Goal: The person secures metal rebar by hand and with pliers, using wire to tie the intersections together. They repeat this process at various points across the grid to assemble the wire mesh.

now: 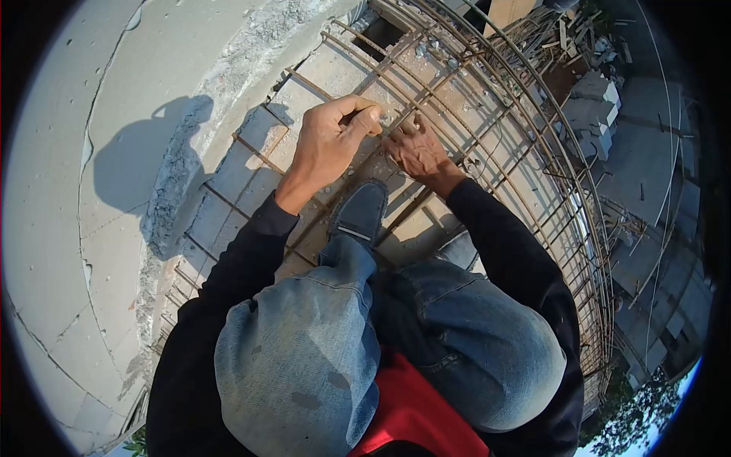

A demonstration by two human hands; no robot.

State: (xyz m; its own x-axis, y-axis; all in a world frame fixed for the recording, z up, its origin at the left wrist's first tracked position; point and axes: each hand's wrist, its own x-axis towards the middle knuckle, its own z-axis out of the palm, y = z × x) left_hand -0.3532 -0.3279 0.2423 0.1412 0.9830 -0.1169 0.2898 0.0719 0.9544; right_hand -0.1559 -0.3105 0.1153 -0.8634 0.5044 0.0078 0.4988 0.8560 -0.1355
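Note:
My left hand [329, 145] is closed, thumb and fingertips pinched together just above the steel rebar grid [350, 52]. Whatever lies in that pinch is too small to make out. Close on its right, my right hand [420, 158] reaches down to a rebar crossing, its fingers curled against the bars; what they grip is hidden. The rusty bars cross one another over a grey, dusty base. Between and below the hands, my shoe [359, 212] rests among the bars.
A rough-edged concrete surface [46, 190] with a shadow on it fills the left side. Curved bars run along the grid's right edge. Beyond them lie scrap wood [563, 38] and broken concrete blocks [594, 114]. My bent knees [297, 358] take up the lower middle.

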